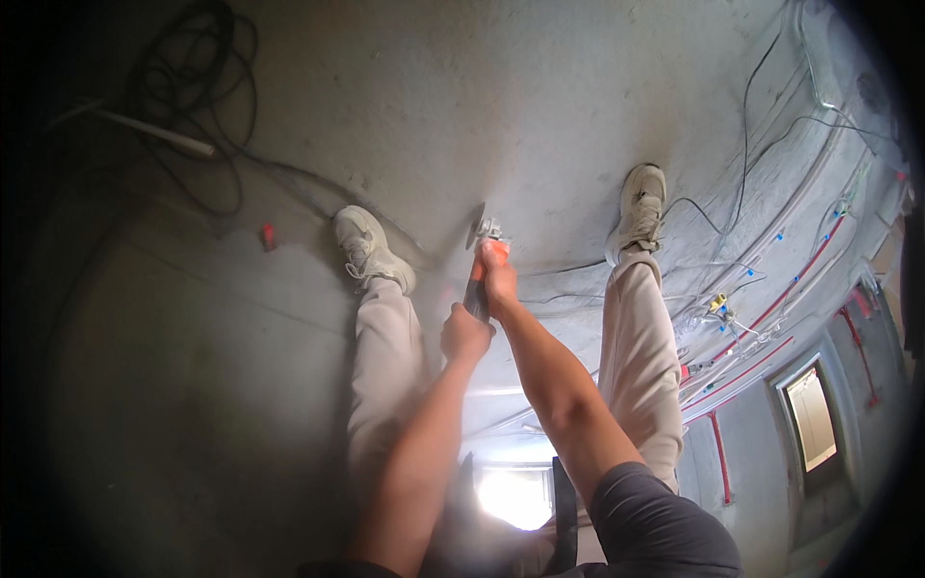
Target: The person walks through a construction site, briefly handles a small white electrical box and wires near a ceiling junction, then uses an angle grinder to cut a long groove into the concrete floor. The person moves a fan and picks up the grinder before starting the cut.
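Both hands grip a handheld angle grinder with an orange-and-dark body and a grey round disc (479, 252), held low over the dusty grey concrete floor (540, 125) between the person's two pale, dust-covered shoes. The right hand (498, 281) is wrapped around the front of the tool just behind the disc, fingers curled shut on it, likely so the cutting edge can be steered and pressed down. The left hand (465, 334) is clenched around the rear of the body, giving a second anchor against the tool's twist. The disc stands on edge, touching or nearly touching the floor; dust haze makes the contact hard to judge. The legs are spread wide, keeping the left shoe (371, 249) and the right shoe (641, 207) well apart from the disc. A loose coil of black cable (207, 106) lies far off at upper left, and red and white conduit lines (771, 318) run along the right. The tool's rear and its cord are hidden behind the hands.
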A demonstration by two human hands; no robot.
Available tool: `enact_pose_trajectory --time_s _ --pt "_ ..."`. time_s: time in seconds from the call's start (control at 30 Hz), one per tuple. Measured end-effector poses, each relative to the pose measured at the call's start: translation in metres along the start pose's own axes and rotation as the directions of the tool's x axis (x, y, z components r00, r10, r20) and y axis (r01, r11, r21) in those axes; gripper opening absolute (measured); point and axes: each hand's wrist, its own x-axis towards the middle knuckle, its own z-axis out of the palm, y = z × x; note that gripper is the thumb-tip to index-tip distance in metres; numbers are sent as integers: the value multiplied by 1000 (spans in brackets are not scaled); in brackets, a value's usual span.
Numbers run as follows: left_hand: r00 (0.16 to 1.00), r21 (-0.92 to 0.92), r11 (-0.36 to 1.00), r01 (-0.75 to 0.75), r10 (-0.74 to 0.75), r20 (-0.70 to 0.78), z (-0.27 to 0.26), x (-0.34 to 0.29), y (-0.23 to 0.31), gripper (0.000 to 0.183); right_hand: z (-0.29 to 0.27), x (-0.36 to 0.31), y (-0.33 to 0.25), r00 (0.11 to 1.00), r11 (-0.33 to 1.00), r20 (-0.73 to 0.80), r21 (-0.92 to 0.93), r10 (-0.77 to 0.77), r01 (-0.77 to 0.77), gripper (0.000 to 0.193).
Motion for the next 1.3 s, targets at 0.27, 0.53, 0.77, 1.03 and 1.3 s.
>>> enact_pose_trajectory --time_s 0.27,0.53,0.77,1.03,1.3 --pt "1000 -26 1000 -11 11 16 -3 -3 16 51 -1 -12 -29 994 994 15 -24 -107 107 63" --pt "1000 -71 997 -15 17 23 -1 -4 25 49 -7 -7 -42 996 985 2 -148 -88 87 65" --pt "999 -96 995 -17 21 41 -4 -6 35 51 -7 -3 -52 991 977 -13 -171 -132 128 68" --pt "998 -138 989 -53 57 28 -5 -6 45 49 -8 -5 -68 982 959 -34 -222 -186 174 69" --pt "996 -205 975 -83 88 18 -11 -7 66 50 -7 0 -98 971 951 38 -195 -237 240 71"
